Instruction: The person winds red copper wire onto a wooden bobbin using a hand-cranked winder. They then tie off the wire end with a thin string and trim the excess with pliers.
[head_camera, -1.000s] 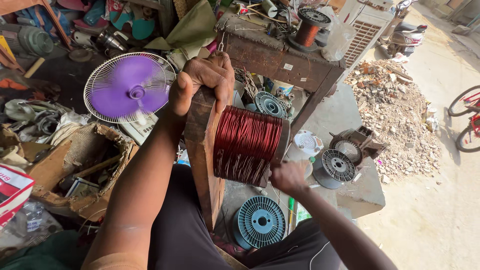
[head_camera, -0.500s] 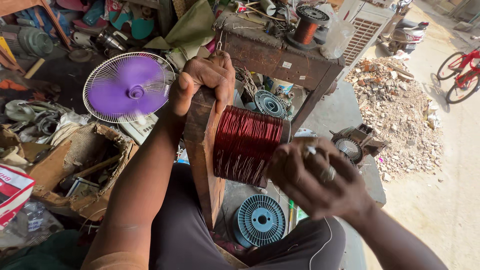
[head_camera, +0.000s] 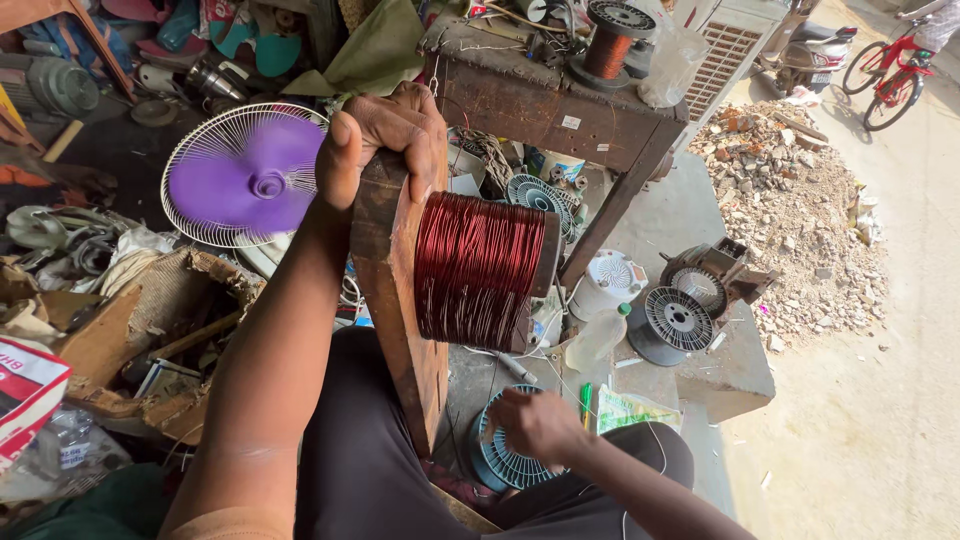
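Observation:
My left hand (head_camera: 385, 135) grips the top of an upright wooden post (head_camera: 405, 330) that carries a coil of dark red wire (head_camera: 478, 268) wound on a wooden former. My right hand (head_camera: 535, 425) is low, below the coil, fingers curled over a round blue-grey ribbed fan part (head_camera: 500, 455) that lies by my knee; a thin wire runs near it, and I cannot tell whether the fingers pinch it.
A purple table fan (head_camera: 245, 180) spins at the left. A wooden bench (head_camera: 560, 85) behind holds a copper wire spool (head_camera: 612, 45). Motor parts (head_camera: 680, 320), a plastic bottle (head_camera: 597, 340), a cardboard box (head_camera: 120, 320) and a rubble heap (head_camera: 790, 200) lie around.
My right hand rose beside the coil half a second ago, then dropped down to the blue-grey fan part. My left hand stayed on the post.

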